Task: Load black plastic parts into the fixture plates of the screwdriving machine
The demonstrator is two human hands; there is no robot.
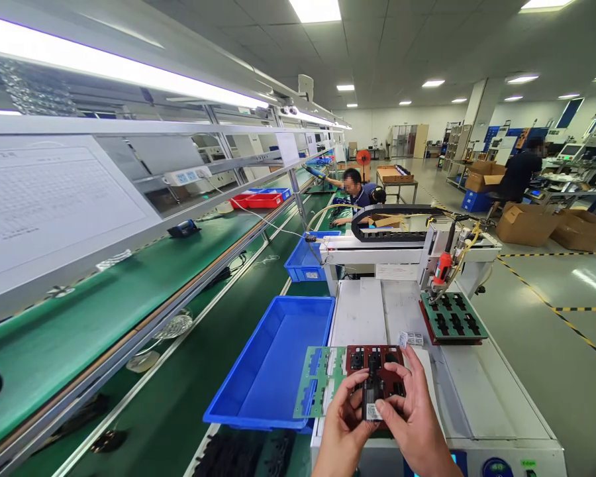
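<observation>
A black plastic housing with a narrow upper end is held upright between my two hands at the front of the white machine. My left hand is closed around its left side. On the right, my right hand grips it too, its thumb against a small white label low on the housing. Behind and below my hands lies a red-brown fixture with black parts in it. A green slotted plate is beside it, overhanging a blue bin. A small sheet of printed labels lies just behind the fixture.
The blue bin stands left of the machine. A red tool hangs from its gantry over a second fixture with several black parts. A shelf runs along the left. A co-worker leans over the line farther back.
</observation>
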